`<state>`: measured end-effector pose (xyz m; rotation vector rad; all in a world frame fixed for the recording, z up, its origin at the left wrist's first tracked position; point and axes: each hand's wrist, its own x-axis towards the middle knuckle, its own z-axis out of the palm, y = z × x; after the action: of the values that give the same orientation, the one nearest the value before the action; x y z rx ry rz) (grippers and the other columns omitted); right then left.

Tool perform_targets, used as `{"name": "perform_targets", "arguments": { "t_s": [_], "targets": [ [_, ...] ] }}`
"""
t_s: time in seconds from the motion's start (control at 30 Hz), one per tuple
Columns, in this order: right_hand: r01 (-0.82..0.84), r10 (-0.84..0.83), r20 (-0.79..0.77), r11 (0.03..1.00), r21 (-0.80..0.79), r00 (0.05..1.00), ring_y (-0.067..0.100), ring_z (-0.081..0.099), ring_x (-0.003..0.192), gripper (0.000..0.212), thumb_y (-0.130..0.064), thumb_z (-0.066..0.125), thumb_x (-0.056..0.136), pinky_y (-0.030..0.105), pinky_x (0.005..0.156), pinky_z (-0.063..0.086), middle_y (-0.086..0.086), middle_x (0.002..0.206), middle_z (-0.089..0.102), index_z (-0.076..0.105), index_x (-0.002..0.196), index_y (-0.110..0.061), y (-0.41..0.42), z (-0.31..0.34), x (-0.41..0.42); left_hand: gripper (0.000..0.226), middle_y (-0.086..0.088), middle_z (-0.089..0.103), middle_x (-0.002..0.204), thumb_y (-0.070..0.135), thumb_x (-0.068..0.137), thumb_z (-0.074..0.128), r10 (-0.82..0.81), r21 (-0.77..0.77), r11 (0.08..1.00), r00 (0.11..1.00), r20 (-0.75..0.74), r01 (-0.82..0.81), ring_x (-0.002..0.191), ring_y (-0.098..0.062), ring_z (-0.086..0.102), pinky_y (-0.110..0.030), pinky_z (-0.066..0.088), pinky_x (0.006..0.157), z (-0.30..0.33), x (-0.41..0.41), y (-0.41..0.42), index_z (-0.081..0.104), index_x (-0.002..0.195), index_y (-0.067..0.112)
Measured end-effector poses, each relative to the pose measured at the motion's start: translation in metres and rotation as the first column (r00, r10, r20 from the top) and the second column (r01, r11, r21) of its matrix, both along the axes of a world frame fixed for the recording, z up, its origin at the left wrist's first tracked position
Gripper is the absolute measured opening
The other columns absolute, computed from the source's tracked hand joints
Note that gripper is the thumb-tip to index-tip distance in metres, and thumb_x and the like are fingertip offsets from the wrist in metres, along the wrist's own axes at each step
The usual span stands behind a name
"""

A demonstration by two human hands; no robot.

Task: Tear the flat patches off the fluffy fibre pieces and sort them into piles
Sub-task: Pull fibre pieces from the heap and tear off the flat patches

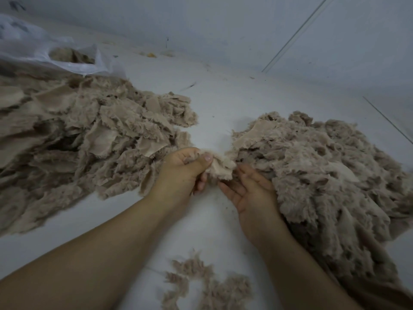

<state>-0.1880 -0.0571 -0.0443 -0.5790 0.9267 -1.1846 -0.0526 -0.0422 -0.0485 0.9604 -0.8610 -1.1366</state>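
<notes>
My left hand (pixel 185 168) pinches a fluffy piece (pixel 220 165); my right hand (pixel 250 193) lies open, fingers perhaps touching it, over the bare floor (pixel 207 215) strip between two piles.

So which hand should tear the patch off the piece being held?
Probably the right hand: it lies open, palm up, fingertips beside the fibre piece. The left hand already pinches that piece and can anchor it.
</notes>
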Motion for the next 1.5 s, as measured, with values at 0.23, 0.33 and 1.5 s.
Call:
{"name": "perform_targets", "arguments": {
  "t_s": [0.23, 0.33, 1.5],
  "targets": [
    [-0.256, 0.190, -0.241, 0.923, -0.285, 0.952, 0.049, 0.065, 0.082, 0.033, -0.016, 0.059, 0.097, 0.061, 0.093, 0.053, 0.035, 0.085, 0.063, 0.061, 0.102, 0.016, 0.012, 0.001, -0.004, 0.040, -0.003, 0.049, 0.041, 0.023, 0.092, 0.066, -0.128, 0.071, 0.991, 0.955, 0.269, 0.112, 0.030, -0.013, 0.036, -0.014, 0.025, 0.034, -0.001, 0.000, 0.001, 0.058, 0.053, 0.018],
    [-0.204, 0.131, -0.276, 0.945, -0.255, 0.952, 0.054, 0.064, 0.089, 0.025, -0.008, 0.060, 0.096, 0.056, 0.093, 0.055, 0.040, 0.099, 0.064, 0.063, 0.108, 0.014, 0.010, -0.003, -0.004, 0.033, -0.008, 0.048, 0.044, 0.025, 0.093, 0.063, -0.167, 0.075, 0.986, 0.950, 0.262, 0.152, 0.030, -0.015, 0.035, -0.014, 0.025, 0.035, 0.001, 0.003, 0.000, 0.059, 0.061, 0.018],
    [0.052, -0.059, -0.157, 0.998, -0.044, 0.986, 0.028, 0.059, 0.071, 0.011, -0.011, 0.059, 0.097, 0.036, 0.069, 0.050, 0.016, 0.075, 0.065, 0.063, 0.096, -0.001, 0.001, -0.006, 0.002, 0.012, -0.008, 0.055, 0.044, 0.011, 0.083, 0.069, -0.645, 0.101, 0.763, 0.743, 0.179, 0.639, 0.028, -0.011, 0.040, -0.013, 0.031, 0.035, 0.006, 0.018, 0.004, 0.068, 0.073, 0.003]
  ]
}}
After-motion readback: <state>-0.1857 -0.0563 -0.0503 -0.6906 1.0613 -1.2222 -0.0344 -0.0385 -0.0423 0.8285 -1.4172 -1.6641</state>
